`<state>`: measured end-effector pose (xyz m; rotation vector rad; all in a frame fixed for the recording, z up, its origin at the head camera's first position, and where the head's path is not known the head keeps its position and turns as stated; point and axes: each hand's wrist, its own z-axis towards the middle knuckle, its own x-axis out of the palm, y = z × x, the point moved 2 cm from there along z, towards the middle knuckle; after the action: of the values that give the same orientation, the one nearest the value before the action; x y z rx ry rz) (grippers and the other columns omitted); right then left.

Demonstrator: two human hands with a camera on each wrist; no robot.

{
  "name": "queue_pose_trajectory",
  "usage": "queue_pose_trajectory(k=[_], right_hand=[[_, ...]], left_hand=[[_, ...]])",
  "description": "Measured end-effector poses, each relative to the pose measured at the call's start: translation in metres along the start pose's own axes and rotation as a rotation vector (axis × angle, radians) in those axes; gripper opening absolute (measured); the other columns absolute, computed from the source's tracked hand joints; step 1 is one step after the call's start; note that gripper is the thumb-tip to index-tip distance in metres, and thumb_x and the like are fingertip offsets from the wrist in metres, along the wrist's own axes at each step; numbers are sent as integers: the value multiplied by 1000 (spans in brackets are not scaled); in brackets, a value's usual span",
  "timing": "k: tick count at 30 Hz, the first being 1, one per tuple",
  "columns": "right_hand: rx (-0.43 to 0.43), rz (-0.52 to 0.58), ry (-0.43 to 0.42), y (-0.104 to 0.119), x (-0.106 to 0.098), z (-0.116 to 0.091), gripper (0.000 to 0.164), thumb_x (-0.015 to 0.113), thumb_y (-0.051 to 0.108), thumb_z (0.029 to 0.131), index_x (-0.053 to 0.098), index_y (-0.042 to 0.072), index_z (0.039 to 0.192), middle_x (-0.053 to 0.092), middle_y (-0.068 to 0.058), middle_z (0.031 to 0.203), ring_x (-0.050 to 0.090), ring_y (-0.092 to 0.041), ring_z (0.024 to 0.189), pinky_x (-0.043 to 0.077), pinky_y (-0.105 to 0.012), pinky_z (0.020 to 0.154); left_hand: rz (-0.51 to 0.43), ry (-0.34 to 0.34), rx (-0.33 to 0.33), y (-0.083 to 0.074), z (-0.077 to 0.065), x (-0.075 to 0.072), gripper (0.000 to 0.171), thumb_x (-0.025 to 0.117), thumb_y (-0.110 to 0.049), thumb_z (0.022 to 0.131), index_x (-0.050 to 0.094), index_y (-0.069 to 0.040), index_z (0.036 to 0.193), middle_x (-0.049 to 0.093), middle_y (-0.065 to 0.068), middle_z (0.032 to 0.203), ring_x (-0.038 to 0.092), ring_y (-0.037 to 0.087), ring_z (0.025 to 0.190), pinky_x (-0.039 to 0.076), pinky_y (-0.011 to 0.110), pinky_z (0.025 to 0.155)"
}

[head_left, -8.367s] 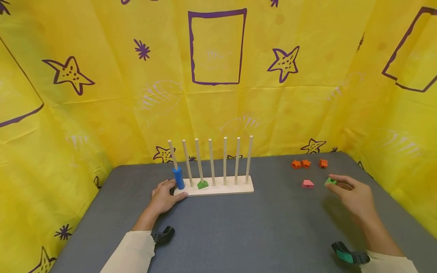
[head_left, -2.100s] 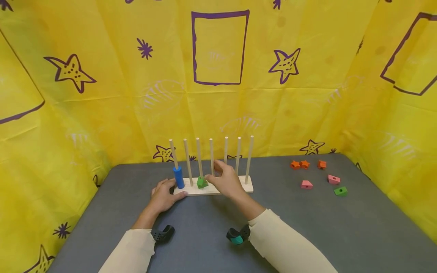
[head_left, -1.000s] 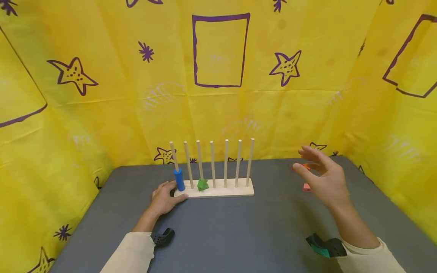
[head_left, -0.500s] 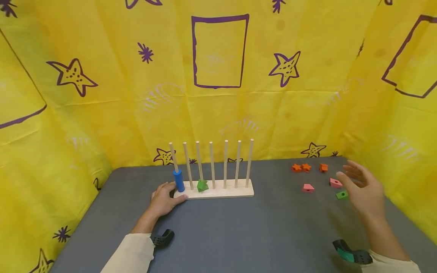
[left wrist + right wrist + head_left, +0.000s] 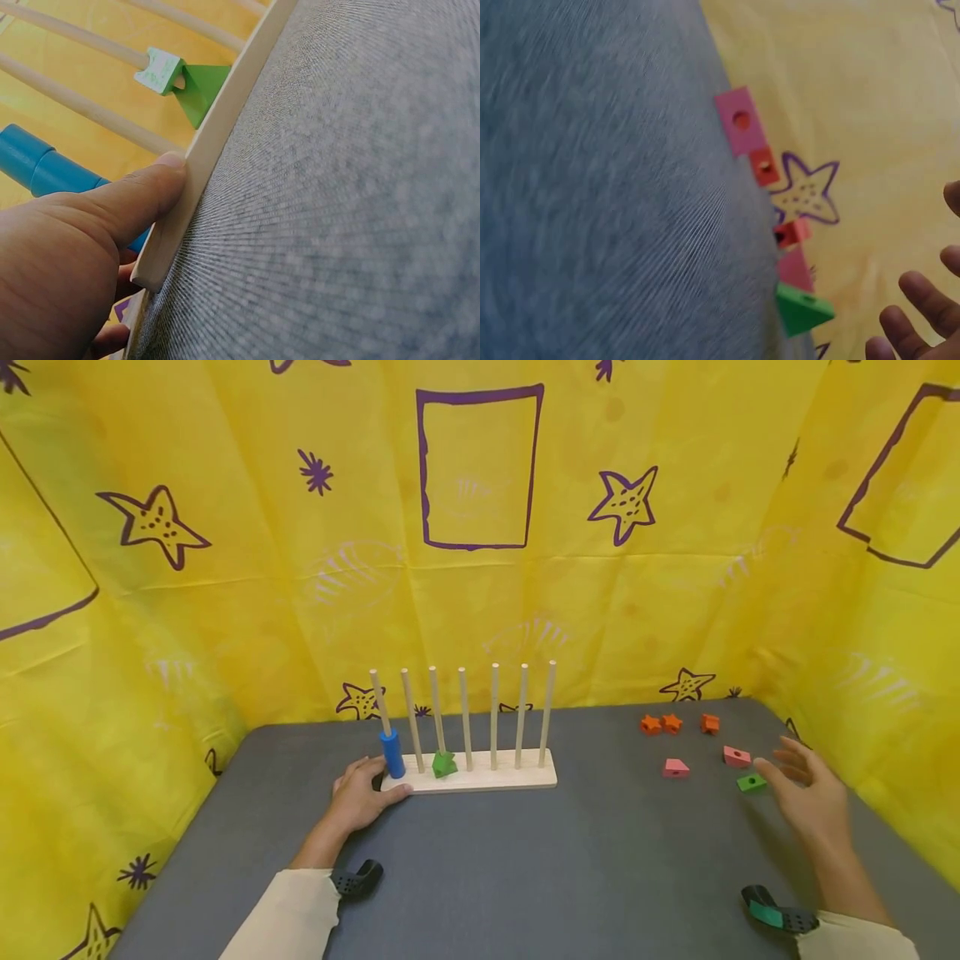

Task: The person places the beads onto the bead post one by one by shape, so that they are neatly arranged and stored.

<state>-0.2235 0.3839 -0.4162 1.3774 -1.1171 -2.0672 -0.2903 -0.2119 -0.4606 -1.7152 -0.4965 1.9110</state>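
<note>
My left hand [image 5: 360, 797] grips the left end of a wooden peg rack [image 5: 487, 778], its thumb along the front edge and its fingers round the side. Blue cylinder pieces [image 5: 392, 754] sit stacked on the leftmost peg. Two green triangular blocks [image 5: 444, 764] are threaded on the third peg, turned at different angles. My right hand [image 5: 813, 793] hovers at the right of the table with fingers spread and holds nothing. Just left of it lies a loose green block [image 5: 752, 783] with a hole, and a pink block [image 5: 737, 757] lies behind that.
Another pink block [image 5: 676, 768] lies further left. Several orange star-shaped pieces [image 5: 671, 723] lie near the table's back edge. Yellow patterned cloth [image 5: 480, 602] hangs behind and beside the grey table [image 5: 525, 868].
My right hand carried a green block from the right to the third peg, let it go there, and came back to the right. My left hand stayed on the rack.
</note>
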Motion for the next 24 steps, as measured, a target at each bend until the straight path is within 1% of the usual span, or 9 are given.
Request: queue_pose_trajectory(k=[3, 7, 9, 12, 15, 17, 19, 21, 24], right_hand=[[30, -1, 18, -10, 1, 1, 72, 57, 46, 95, 29, 14, 153, 44, -20, 140, 41, -41, 120, 40, -18, 67], [54, 3, 40, -23, 3, 3, 74, 56, 44, 96, 26, 10, 154, 42, -22, 140, 41, -41, 121, 42, -27, 77], [45, -10, 67, -29, 5, 4, 74, 56, 42, 97, 24, 7, 153, 41, -24, 140, 41, -42, 121, 42, -30, 78], [9, -43, 123, -34, 7, 5, 74, 54, 39, 98, 20, 1, 153, 40, -29, 140, 42, -46, 121, 43, -28, 74], [-28, -68, 192, -37, 9, 7, 72, 52, 33, 100, 16, -3, 152, 36, -35, 141, 38, -53, 122, 46, -41, 83], [-33, -79, 229, -38, 10, 7, 71, 51, 30, 100, 15, -5, 151, 32, -38, 141, 34, -57, 123, 38, -58, 91], [-29, -87, 258, -38, 11, 7, 70, 50, 28, 100, 15, -6, 150, 28, -42, 140, 29, -60, 124, 26, -71, 93], [-21, -95, 270, -39, 11, 7, 68, 49, 28, 100, 17, -6, 150, 27, -44, 139, 25, -62, 124, 20, -73, 93], [-36, -113, 247, -40, 12, 7, 63, 50, 27, 100, 26, -7, 147, 33, -43, 136, 29, -61, 121, 23, -73, 92]], left_hand=[[0, 2, 3, 0, 1, 0, 68, 74, -39, 85, 53, 3, 135, 48, 23, 139, 23, 44, 137, 11, 63, 103], [1, 0, 11, -1, 2, -1, 67, 74, -38, 86, 54, 3, 135, 48, 23, 139, 23, 45, 137, 11, 63, 103], [-2, -1, 11, -1, 2, -1, 67, 74, -38, 86, 54, 3, 135, 48, 23, 139, 23, 45, 137, 11, 63, 103], [-2, 3, 8, 0, 1, 0, 68, 73, -39, 86, 53, 3, 135, 48, 23, 139, 23, 45, 137, 11, 64, 103], [-3, 5, 9, 0, 0, -1, 68, 73, -40, 86, 53, 3, 135, 48, 23, 139, 23, 45, 137, 11, 64, 103], [-2, 6, 13, 1, 0, -1, 68, 73, -40, 86, 53, 3, 135, 48, 23, 139, 23, 45, 137, 11, 64, 102], [-3, 4, 18, 1, 0, -1, 67, 73, -39, 86, 53, 3, 135, 48, 23, 139, 23, 45, 137, 11, 64, 102], [-2, 2, 20, 0, -1, -1, 67, 73, -39, 86, 53, 3, 135, 48, 23, 139, 23, 45, 136, 11, 65, 102], [-2, 0, 21, 0, -1, -1, 68, 73, -39, 86, 53, 3, 135, 48, 24, 138, 23, 46, 136, 11, 65, 102]])
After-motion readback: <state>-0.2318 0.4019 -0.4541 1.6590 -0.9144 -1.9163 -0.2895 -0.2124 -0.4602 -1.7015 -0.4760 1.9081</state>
